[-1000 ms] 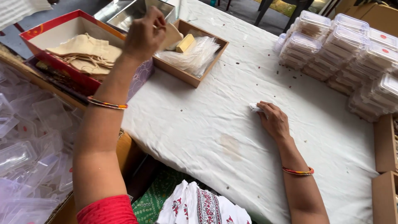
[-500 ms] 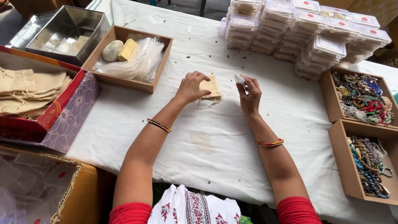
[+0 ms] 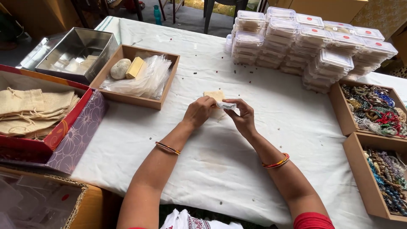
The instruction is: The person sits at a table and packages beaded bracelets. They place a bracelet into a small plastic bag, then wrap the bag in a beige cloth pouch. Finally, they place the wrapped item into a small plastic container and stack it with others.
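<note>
1. Cloth, pale and beige: we are pinching a small drawstring pouch (image 3: 214, 96) with the fingers of our left hand (image 3: 198, 111), just above the middle of the white tablecloth (image 3: 220, 169).
2. We are gripping a small clear packet (image 3: 227, 105) between thumb and fingertips of our right hand (image 3: 243, 118), touching the pouch's near edge.
3. We are judging the packing as only begun: the packet is sitting outside the pouch, so slipping it in and drawing the cord closed are not yet done.
4. Left of the pouch, a wooden tray (image 3: 127, 98) is holding clear bags, and a red box (image 3: 63, 127) farther left is holding more folded pouches.
5. Beyond the pouch, lidded plastic boxes (image 3: 305, 42) are standing stacked; right of it, bead trays (image 3: 360, 140) are waiting.
</note>
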